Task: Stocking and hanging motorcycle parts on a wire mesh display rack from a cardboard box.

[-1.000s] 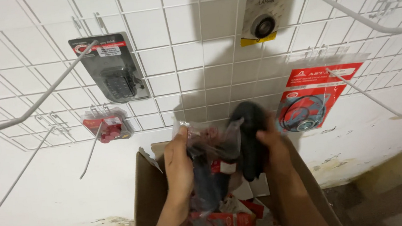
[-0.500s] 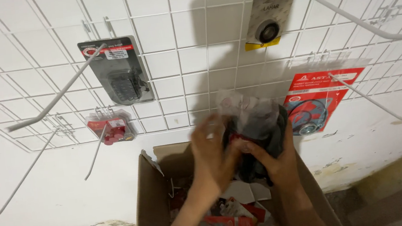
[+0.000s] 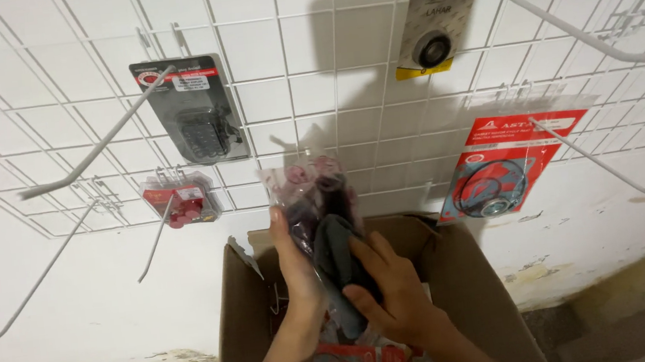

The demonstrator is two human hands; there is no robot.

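Holding clear plastic packet (image 3: 317,205), dark grey part inside, upright, crinkled

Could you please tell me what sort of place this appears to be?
Probably a small parts shop or stockroom: a white wire display grid with long hooks holds carded packets, and both hands lift a bagged dark part from a cardboard box.

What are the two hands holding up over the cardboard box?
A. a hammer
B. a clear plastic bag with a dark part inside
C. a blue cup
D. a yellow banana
B: the left hand and the right hand both grip a clear plastic bag with a dark part inside, held above the open cardboard box in front of the white wire grid.
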